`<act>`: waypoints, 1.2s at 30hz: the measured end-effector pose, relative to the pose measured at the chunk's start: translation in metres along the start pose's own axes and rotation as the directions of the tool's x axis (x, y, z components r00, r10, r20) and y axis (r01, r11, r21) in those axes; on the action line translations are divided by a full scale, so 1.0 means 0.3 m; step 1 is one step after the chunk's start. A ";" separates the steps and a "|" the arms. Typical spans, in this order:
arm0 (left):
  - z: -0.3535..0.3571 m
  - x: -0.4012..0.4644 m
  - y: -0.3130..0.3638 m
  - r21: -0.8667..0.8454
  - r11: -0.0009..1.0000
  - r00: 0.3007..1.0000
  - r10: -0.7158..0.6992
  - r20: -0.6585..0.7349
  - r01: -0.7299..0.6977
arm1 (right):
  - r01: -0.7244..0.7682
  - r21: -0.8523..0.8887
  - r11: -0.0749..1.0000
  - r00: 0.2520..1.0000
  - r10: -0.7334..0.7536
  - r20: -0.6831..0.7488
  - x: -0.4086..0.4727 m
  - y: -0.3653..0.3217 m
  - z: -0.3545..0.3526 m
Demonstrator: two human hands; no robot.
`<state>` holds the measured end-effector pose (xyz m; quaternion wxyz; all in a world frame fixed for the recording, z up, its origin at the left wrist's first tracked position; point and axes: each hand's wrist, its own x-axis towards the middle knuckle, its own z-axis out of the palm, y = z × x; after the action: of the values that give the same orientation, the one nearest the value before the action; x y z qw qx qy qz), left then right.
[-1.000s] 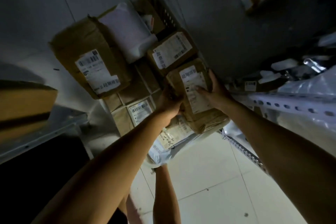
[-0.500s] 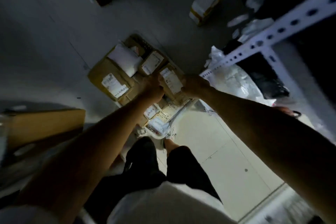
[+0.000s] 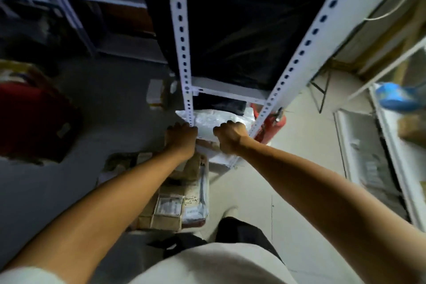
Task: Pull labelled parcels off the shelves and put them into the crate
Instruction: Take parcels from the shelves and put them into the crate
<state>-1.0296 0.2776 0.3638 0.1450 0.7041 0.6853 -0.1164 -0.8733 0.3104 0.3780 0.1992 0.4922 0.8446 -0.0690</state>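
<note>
Far to the left a dark red case (image 3: 34, 120) lay on the grey floor (image 3: 115, 99), well apart from the work. Nearer the middle, below the person's left forearm, the crate (image 3: 196, 221) sat on the floor beside the shelf, already heaped with brown cardboard parcels (image 3: 168, 205) whose white labels faced up; it looked parked there so each load could be dropped in without a step.

The left hand (image 3: 182, 137) reached to the foot of the white slotted shelf post (image 3: 184, 53), knuckles up and fingers curled down over the near edge of a white plastic parcel (image 3: 212, 120) on the lowest shelf. Whether those fingers had truly closed on the wrapping could not be told, since the back of the hand hid them.

The right hand (image 3: 230, 137) was set just beside it, clenched with its fingers bent round the same soft parcel, which bulged between the two posts. Both hands probably took it together because the bag was floppy and wedged under the shelf above, where a big black bag (image 3: 242, 30) filled the space.

To the right of the second post (image 3: 306, 48), a red fire extinguisher (image 3: 274, 127) stood on the pale tiles (image 3: 299, 157).
</note>
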 end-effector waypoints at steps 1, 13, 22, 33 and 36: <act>-0.012 -0.004 0.043 0.027 0.998 0.999 0.050 -0.005 -0.050 | -0.036 0.006 0.999 0.999 0.036 -0.015 -0.050 0.029 0.003; -0.273 -0.068 0.736 0.186 0.886 0.877 0.454 -0.161 -0.424 | -0.476 0.095 0.874 0.870 0.484 -0.092 -0.591 0.525 0.013; -0.405 -0.065 1.252 0.325 0.698 0.671 0.711 -0.209 -0.639 | -0.727 0.048 0.685 0.683 0.729 -0.038 -0.955 0.949 0.034; -0.496 -0.212 1.921 0.383 0.464 0.360 0.879 -0.313 -0.799 | -0.918 0.049 0.395 0.392 0.918 -0.062 -1.504 1.313 0.043; -0.522 -0.289 2.092 0.391 0.409 0.284 0.897 -0.339 -0.825 | -0.945 0.022 0.326 0.324 0.943 -0.079 -1.653 1.394 0.044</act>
<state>-0.4110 0.2423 0.5692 -0.0481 0.9719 0.1969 0.1201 -0.2942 0.1193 0.5999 0.1762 0.8903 0.4101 0.0902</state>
